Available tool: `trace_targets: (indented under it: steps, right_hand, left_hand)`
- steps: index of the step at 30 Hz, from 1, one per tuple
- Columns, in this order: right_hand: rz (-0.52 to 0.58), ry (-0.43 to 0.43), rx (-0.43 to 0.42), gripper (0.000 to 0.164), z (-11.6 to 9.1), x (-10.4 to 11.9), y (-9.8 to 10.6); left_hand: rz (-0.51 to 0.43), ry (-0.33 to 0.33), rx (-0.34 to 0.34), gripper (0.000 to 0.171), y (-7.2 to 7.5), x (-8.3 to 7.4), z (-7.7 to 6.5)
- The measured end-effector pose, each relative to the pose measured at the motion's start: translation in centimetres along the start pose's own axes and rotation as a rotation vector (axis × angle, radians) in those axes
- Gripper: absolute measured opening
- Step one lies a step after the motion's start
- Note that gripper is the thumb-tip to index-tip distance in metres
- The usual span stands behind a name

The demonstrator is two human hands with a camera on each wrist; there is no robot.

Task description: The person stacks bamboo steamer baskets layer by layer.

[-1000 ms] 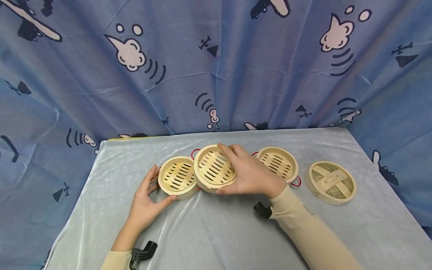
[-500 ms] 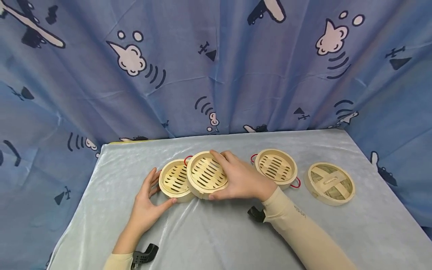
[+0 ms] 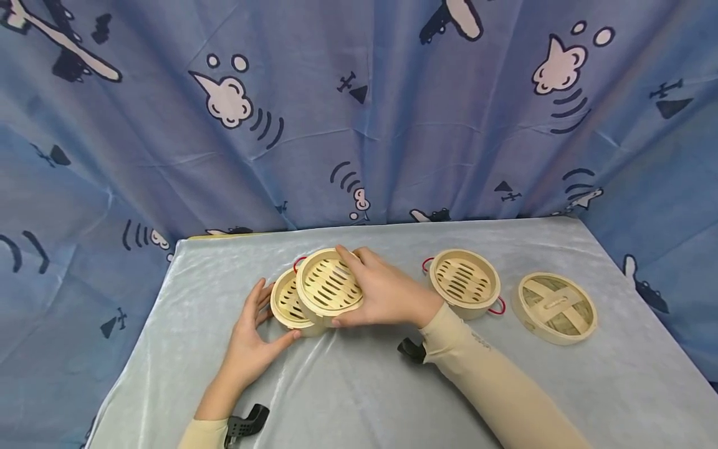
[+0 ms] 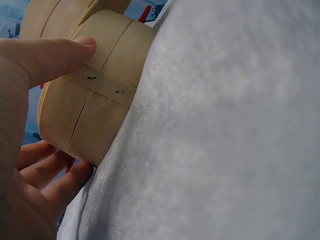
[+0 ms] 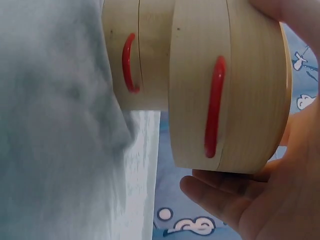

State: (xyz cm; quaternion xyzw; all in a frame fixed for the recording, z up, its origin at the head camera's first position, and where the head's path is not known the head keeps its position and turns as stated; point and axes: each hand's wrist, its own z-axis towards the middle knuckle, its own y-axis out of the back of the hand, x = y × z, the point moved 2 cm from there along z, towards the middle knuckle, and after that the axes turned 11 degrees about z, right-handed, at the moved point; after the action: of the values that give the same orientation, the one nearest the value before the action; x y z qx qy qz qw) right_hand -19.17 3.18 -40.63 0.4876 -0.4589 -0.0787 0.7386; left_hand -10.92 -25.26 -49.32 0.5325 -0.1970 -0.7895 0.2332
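A round bamboo steamer basket (image 3: pixel 288 304) with a slotted base rests on the cloth, left of middle. My left hand (image 3: pixel 245 352) grips its wall, thumb at the near side and fingers around the far left. In the left wrist view this basket (image 4: pixel 107 115) shows a stapled band on its wall. My right hand (image 3: pixel 387 292) holds a second steamer basket (image 3: pixel 325 284) by its right side, raised and overlapping the first. The right wrist view shows the held basket (image 5: pixel 195 95) with a red handle, directly over the lower basket (image 5: pixel 155 60). The lower basket's right part is hidden.
A third steamer basket (image 3: pixel 465 282) with red handles stands right of my right hand. Beyond it lies a woven bamboo lid (image 3: pixel 555 307) with a crossed strip top. A grey cloth (image 3: pixel 348 399) covers the table, and a blue patterned curtain (image 3: pixel 314 143) hangs behind.
My right hand has carried its basket leftward, so it covers more of the lower basket. The left hand keeps its grip on the lower one.
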Motion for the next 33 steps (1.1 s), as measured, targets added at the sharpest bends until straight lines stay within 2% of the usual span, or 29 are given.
trace_targets:
  steps: [14, 25, 33]
  right_hand:
    - [0.075, -0.002, -0.012, 0.136, 1.5, 0.5, -1.5]
    - [0.065, 0.038, 0.014, 0.135, 2.9, 1.7, -2.0]
    - [0.074, 0.047, 0.003, 0.135, 3.5, 2.0, -2.6]
  left_hand:
    - [0.037, -0.026, -0.011, 0.121, 0.1, 0.0, 0.2]
    - [0.031, -0.036, -0.028, 0.121, 0.3, 0.0, -0.1]
    - [0.026, -0.048, -0.024, 0.121, 0.4, -0.1, -0.1]
